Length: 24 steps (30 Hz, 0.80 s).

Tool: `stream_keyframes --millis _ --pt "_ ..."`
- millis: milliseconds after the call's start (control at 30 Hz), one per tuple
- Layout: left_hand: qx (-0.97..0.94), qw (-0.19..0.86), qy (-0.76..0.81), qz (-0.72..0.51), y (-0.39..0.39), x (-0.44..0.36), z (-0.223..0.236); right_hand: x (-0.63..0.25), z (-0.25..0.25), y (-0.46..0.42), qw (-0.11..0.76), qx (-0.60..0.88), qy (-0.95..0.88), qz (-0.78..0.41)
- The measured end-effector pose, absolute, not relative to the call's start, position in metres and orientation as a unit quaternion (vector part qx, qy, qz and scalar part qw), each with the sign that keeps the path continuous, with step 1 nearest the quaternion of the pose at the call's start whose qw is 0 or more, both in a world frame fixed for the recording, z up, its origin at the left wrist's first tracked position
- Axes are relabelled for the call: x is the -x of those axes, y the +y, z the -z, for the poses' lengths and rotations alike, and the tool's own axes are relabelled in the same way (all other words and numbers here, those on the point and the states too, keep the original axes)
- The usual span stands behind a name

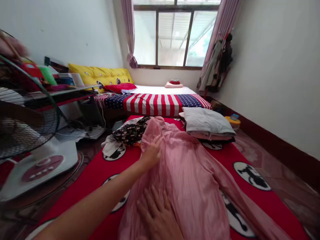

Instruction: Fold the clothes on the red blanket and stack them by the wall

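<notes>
A long-sleeved pink shirt (190, 170) lies spread out with its collar away from me and one sleeve stretched to the lower right. My left hand (152, 152) reaches across from the lower left and rests on the shirt front below the collar, fingers extended. Nearer to me, my right hand (160, 213) lies flat on the shirt's lower front with its fingers spread. Beneath the shirt is a red cover (85, 186) with black-and-white round prints.
A folded stack of clothes (207, 121) sits at the far right of the cover. Crumpled dark floral clothing (131, 132) lies at the far left. A fan (27, 123) stands left, beside a cluttered desk (72, 91). Behind is a bed with a striped cover (152, 103).
</notes>
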<state>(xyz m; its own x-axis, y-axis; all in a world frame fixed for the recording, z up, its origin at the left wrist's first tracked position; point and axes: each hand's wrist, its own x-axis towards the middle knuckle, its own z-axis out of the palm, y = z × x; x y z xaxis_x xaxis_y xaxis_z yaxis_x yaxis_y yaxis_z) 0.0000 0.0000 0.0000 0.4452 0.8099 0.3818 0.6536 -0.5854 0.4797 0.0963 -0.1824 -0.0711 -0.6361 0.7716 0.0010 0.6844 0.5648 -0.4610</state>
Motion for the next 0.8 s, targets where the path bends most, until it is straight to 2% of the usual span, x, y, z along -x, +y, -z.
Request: stream_keyframes --millis 167,300,467,567,600,700,800 --pt "-0.851 0.166 0.45 -0.212 -0.051 0.01 0.047 -0.093 0.052 -0.188 0.128 0.429 -0.869 -0.211" --pt "-0.864 0.137 0.446 -0.187 -0.058 0.015 0.063 -0.092 0.035 -0.194 0.18 0.431 -0.85 -0.244" --pt "-0.879 0.049 0.432 -0.197 -0.059 0.014 0.071 -0.133 0.024 -0.213 0.349 0.478 -0.736 -0.328" --pt "-0.882 0.026 0.427 -0.197 -0.059 0.013 0.074 -0.196 0.024 -0.24 0.421 0.607 -0.642 -0.205" --pt "-0.882 0.021 0.427 -0.197 -0.059 0.012 0.076 -0.222 0.025 -0.252 0.417 0.651 -0.62 -0.133" --pt "-0.881 0.01 0.428 -0.203 -0.058 0.012 0.079 -0.299 0.037 -0.289 0.317 0.774 -0.547 0.04" --pt "-0.877 0.008 0.429 -0.218 -0.058 0.011 0.082 -0.358 0.051 -0.321 0.26 0.841 -0.473 0.045"
